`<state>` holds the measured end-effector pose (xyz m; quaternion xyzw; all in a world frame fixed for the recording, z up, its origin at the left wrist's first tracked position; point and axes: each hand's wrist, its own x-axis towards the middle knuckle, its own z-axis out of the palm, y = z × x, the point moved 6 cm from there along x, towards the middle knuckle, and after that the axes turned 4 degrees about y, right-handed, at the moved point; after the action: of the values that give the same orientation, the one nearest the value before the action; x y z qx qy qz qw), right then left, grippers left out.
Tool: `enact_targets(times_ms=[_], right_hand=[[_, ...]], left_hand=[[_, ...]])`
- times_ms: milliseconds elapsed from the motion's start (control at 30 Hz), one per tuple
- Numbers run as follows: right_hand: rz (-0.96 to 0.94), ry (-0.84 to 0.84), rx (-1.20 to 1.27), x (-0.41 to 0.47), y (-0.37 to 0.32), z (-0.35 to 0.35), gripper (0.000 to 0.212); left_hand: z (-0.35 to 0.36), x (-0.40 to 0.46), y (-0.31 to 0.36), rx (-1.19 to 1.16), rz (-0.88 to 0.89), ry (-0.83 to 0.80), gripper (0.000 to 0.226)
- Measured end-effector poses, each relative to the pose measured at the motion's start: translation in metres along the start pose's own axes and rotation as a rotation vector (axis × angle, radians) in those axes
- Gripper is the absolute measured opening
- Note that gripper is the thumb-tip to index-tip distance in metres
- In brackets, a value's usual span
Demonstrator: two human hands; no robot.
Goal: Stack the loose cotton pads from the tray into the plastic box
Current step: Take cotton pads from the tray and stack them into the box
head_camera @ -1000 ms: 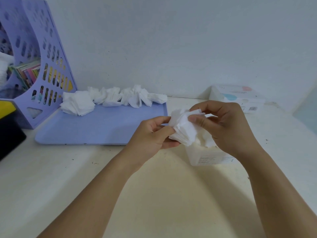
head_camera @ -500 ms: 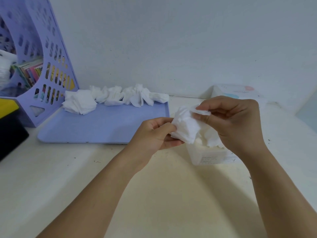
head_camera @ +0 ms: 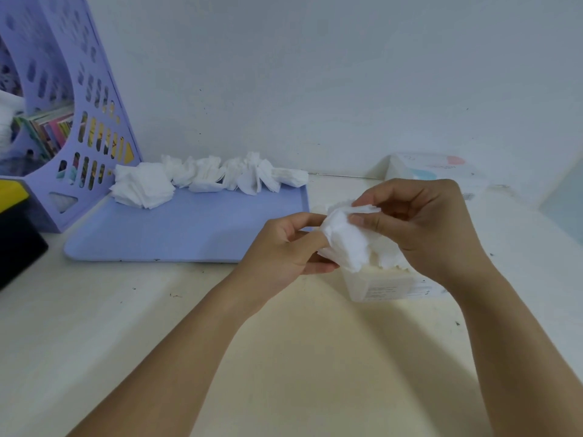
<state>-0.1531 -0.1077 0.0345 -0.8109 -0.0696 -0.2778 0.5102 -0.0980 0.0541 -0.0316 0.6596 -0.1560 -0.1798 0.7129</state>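
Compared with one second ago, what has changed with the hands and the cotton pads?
Little has changed. Both hands, the left hand and the right hand, still hold the bunch of cotton pads above the plastic box; the right fingers have shifted slightly on its top edge. The loose pads on the purple tray lie as before.

Nothing can be read. The plastic box (head_camera: 383,287) carries a printed label, and the far carton (head_camera: 441,171) a barcode patch, both too blurred.

Left hand (head_camera: 284,247) pinching; right hand (head_camera: 422,225) pinching, fingers curled
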Motion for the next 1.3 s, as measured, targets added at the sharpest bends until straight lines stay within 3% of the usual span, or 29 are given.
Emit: enact_targets(times_ms=[133, 233, 367, 633, 900, 1100, 1300], right_hand=[[-0.015, -0.033, -0.061, 0.001, -0.001, 0.002, 0.014], [-0.013, -0.046, -0.069, 0.001, 0.001, 0.003, 0.013], [0.001, -0.025, -0.047, 0.001, 0.005, 0.003, 0.008], [0.103, -0.066, 0.106, 0.003, 0.013, -0.003, 0.006], [0.280, -0.185, 0.310, 0.000, 0.022, -0.006, 0.014], [0.238, -0.116, 0.197, 0.000, 0.021, -0.005, 0.017], [0.176, -0.069, 0.121, 0.001, 0.018, -0.003, 0.007]], left_hand=[[0.001, 0.000, 0.001, -0.003, -0.028, -0.008, 0.025], [0.003, 0.002, -0.003, -0.134, -0.124, -0.009, 0.040], [0.006, 0.001, -0.004, -0.098, -0.089, -0.083, 0.014], [0.001, 0.002, -0.002, -0.099, -0.045, -0.139, 0.039], [0.001, 0.001, -0.001, -0.113, -0.061, -0.163, 0.043], [0.002, 0.000, 0.000, -0.075, -0.058, -0.148, 0.028], [0.002, -0.003, 0.001, -0.066, -0.065, -0.131, 0.033]])
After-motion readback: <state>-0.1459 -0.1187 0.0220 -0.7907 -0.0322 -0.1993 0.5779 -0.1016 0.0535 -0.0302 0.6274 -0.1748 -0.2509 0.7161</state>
